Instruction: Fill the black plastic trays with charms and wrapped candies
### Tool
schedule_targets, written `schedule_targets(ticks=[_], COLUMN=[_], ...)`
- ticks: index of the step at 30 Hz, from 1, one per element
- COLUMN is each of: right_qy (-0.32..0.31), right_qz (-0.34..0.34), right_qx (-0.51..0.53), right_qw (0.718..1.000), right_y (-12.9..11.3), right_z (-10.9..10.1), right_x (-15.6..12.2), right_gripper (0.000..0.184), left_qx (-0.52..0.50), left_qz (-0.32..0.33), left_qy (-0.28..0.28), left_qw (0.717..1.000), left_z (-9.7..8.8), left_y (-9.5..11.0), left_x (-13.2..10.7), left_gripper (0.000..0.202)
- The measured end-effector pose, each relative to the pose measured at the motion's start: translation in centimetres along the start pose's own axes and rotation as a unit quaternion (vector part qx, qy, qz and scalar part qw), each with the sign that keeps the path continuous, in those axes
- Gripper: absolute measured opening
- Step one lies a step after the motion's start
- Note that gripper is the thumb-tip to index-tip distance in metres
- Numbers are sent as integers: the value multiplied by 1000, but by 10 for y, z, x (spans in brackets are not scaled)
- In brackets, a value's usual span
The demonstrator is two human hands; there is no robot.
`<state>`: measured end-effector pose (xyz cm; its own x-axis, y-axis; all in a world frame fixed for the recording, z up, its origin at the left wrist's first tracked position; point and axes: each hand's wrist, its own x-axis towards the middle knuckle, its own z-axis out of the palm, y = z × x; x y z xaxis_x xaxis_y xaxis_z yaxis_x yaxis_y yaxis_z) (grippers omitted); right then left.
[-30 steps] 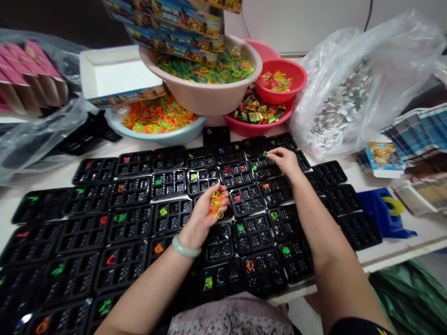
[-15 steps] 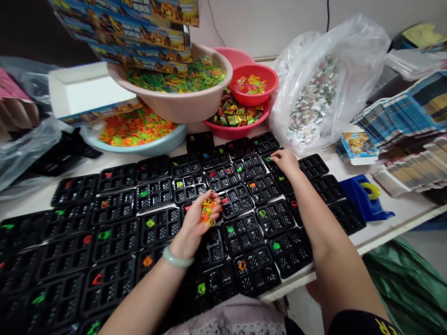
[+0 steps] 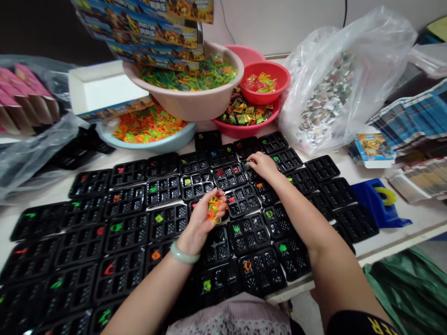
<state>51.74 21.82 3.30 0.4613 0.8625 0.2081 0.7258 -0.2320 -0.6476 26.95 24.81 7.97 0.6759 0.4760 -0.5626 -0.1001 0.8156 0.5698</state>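
My left hand is cupped, palm up, around a handful of small plastic toys in orange, yellow and green. It hovers over the middle rows of black compartment trays. Farther back, my right hand reaches down to a tray, its fingertips pinched together at a small green plastic toy; the fingers partly cover it. Many surrounding trays have one small coloured toy in a compartment, such as a green one and an orange one.
Behind the trays stand a blue basin of orange-green toys, a pink basin, red bowls and a clear bag of small packets. A blue tape dispenser sits right, near the table edge. Printed boxes are stacked above the pink basin.
My right hand has moved left from one back tray to the neighbouring one, leaving a green toy visible in the first. My left hand still cups its toys. The view has shifted slightly left.
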Motion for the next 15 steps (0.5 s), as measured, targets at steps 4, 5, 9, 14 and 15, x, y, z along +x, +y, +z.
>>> schedule_targets(ticks=[4,5,9,14,15], right_qy=[98,124,236,287,289], right_qz=[135,174,240,275,277], right_qx=[318,419,655,660,648], right_qw=[933,882,676,637,648], right_y=[15,21,52,72,73], right_z=[-15,-24,-72,-112,-114], right_x=[-12,-19,-66,-142,-155], right_gripper=[10,12,11,28,29], left_qx=[-3,-3,2,29,37], left_qz=[-5,-9,-32,-48,-44], left_qy=[5,5,-6,-29,-31], left_qw=[1000,1000,999,998,998], left_z=[1,2,8,22,26], left_y=[0,0,-3,-15,-18], left_x=[0,0,0,1,1], left_gripper=[20,20,20,20,20])
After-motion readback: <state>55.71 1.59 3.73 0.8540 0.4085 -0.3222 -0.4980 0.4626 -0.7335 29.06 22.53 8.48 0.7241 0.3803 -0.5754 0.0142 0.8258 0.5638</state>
